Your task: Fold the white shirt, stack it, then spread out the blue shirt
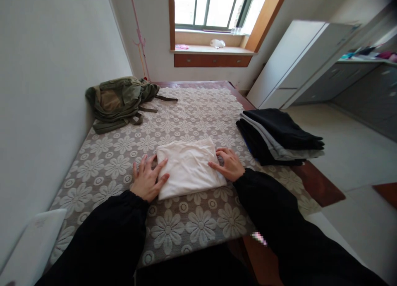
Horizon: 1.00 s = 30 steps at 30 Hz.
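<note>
**Squaring off the folded white garment**

Nearest in view, both black sleeves reach forward over the flower-patterned lace cloth (pixel 186 224) that covers the table. The left hand (pixel 148 179) lies flat with fingers spread, gripping nothing, its fingertips pressing the left edge of the folded white garment (pixel 187 167). The right hand (pixel 228 164) is likewise open and flat, fingers resting against the garment's right edge. The garment sits directly between the two hands, touching both, folded into a rough rectangle.

To do this well, I judge the palms should stay low and press inward evenly from both sides, so the edges line up and the layers do not slide apart; smoothing outward from the middle would flatten any trapped creases.

Just beyond the right hand, near but apart, a stack of dark folded clothes (pixel 279 137) rests by the table's edge. Well beyond the left hand, against the wall, lies a crumpled olive-green backpack (pixel 119 102).
</note>
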Tool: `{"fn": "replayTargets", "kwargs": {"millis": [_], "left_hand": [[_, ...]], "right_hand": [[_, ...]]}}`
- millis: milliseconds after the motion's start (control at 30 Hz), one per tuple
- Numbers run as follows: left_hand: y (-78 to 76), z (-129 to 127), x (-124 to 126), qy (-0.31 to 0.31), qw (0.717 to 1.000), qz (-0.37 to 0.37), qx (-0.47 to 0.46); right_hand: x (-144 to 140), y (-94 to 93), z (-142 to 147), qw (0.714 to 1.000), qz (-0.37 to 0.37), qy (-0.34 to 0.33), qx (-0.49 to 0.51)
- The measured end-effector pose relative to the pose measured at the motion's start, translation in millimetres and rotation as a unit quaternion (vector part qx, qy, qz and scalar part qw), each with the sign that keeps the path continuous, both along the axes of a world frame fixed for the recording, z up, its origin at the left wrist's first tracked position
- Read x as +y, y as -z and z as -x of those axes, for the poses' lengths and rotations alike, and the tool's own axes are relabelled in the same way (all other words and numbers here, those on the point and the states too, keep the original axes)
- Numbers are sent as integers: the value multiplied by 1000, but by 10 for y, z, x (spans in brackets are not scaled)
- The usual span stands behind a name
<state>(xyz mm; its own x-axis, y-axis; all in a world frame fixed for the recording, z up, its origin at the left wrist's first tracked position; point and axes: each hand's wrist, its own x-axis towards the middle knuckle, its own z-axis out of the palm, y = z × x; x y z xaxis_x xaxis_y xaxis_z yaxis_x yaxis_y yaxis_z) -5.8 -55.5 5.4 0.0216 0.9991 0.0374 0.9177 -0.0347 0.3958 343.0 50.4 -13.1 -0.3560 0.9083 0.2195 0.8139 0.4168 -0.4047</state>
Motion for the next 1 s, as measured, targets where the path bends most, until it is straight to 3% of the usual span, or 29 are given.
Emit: {"fn": "replayTargets", "kwargs": {"millis": [167,267,333,400,500,600,700,800,900,1000], "left_hand": [[-3,1,14,25,998,31,-43],[-45,30,49,29,988,52,-144],[-88,36,63,26,966,63,-249],[-136,20,64,10,924,72,-376],[-203,-20,54,-57,829,98,-548],[-254,-22,56,-122,767,125,-617],[-283,16,75,-122,769,151,-609],[-273,33,92,-100,807,157,-561],[-232,3,93,-95,842,133,-515],[-186,-40,77,-91,847,126,-508]], "right_hand": [[9,28,52,999,12,6,49],[13,-2,93,994,50,-6,95],[-1,-19,121,985,95,1,141],[-25,-29,145,968,145,6,205],[-49,-38,165,923,213,-13,320],[-41,-57,159,862,283,-23,419],[-21,-83,140,808,345,-13,478],[-12,-92,131,777,384,-10,499],[-15,-81,133,774,391,-22,497],[-19,-68,133,779,391,-30,489]]}}
